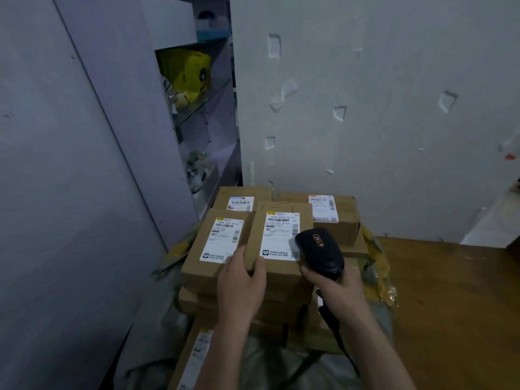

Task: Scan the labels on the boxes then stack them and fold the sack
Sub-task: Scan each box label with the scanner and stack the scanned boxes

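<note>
1. The white shelf unit (208, 114) rises at the left. A wooden surface (450, 305) lies at the right, and we cannot tell whether it is floor or worktop.
2. The sack (378, 277) is spread out unfolded under the parcels, with its yellow edge showing on both sides.
3. The boxes (334, 229) sit on it in a loose pile several layers deep, labels facing up.
4. The box in hand (281, 270) rests on top of the pile, just beside a labelled neighbour. Our left hand (242, 282) grips its near edge, thumb on top and fingers curled under.
5. Our right hand (334, 288) has its fingers clenched round the handle of the black scanner (320, 251). The scanner's head hovers over the lower right corner of the box.
6. The label (278, 235) lies partly under the scanner head.
7. We judge that scanning is the step in hand, and that stacking and folding the sack have not begun. The next move calls for aiming at the barcode near the label's top, then setting the box aside squarely.
</note>
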Demonstrator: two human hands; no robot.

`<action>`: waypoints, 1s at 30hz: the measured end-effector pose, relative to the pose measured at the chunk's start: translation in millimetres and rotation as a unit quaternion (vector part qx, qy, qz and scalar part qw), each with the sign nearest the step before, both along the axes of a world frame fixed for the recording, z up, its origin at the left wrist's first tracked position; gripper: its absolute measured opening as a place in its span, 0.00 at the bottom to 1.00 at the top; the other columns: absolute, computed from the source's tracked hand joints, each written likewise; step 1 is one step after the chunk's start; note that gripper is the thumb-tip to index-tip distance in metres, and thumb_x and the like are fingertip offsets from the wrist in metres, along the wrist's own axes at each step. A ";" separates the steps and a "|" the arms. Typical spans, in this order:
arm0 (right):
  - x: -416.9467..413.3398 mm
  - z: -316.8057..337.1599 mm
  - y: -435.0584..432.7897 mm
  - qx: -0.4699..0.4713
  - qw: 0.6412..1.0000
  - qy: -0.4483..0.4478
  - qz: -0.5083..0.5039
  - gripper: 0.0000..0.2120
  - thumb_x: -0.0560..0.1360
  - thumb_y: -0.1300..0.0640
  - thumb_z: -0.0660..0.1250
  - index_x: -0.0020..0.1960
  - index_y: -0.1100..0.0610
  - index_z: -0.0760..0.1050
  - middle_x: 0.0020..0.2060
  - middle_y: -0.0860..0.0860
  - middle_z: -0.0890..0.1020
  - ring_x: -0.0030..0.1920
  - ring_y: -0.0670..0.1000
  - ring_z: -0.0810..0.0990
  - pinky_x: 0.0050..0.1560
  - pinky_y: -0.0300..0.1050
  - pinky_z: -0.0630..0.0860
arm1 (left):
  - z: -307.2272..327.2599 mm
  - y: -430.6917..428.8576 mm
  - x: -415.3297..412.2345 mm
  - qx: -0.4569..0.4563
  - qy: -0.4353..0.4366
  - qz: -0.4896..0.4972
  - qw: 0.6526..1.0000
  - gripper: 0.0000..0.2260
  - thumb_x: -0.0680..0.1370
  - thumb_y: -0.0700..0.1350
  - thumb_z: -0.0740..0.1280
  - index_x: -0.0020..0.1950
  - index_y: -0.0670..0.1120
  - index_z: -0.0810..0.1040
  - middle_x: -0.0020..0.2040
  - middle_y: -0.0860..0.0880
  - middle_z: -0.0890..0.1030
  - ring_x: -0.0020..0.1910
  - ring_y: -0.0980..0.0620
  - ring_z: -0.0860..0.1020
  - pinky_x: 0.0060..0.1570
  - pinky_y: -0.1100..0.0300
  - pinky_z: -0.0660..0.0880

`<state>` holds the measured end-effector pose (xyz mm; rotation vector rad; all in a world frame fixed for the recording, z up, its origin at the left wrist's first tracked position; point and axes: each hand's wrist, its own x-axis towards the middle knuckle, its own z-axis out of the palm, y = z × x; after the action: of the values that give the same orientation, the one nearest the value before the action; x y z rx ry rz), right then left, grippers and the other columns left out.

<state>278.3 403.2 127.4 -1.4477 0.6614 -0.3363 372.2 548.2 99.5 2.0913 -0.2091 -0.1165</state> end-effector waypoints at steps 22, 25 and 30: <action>14.3 -35.9 -14.7 -0.010 0.997 0.071 0.027 0.11 0.73 0.57 0.76 0.54 0.52 0.81 0.43 0.52 0.85 0.47 0.54 0.82 0.42 0.45 0.74 | -17.2 -13.0 -4.7 0.191 -0.081 0.082 0.975 0.23 0.81 0.55 0.62 0.74 0.47 0.69 0.70 0.48 0.68 0.70 0.51 0.67 0.59 0.59 0.74; 6.2 -31.0 -23.0 -0.013 0.998 0.067 0.002 0.08 0.74 0.59 0.76 0.51 0.51 0.80 0.40 0.53 0.84 0.43 0.54 0.81 0.40 0.45 0.75 | -9.4 -15.2 -4.4 0.160 -0.103 0.083 0.978 0.21 0.80 0.54 0.63 0.71 0.47 0.72 0.69 0.49 0.70 0.70 0.50 0.65 0.63 0.54 0.73; -16.5 -17.1 -49.8 -0.043 0.996 0.072 -0.018 0.09 0.75 0.58 0.75 0.53 0.56 0.79 0.45 0.60 0.84 0.47 0.57 0.84 0.45 0.53 0.80 | 5.3 -30.2 -10.9 0.103 -0.123 0.030 0.987 0.17 0.80 0.51 0.65 0.68 0.50 0.74 0.69 0.51 0.72 0.72 0.52 0.64 0.68 0.55 0.64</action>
<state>261.8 353.4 110.4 -1.5532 0.7976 -0.2932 361.3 518.0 104.8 2.3140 -0.2915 0.1643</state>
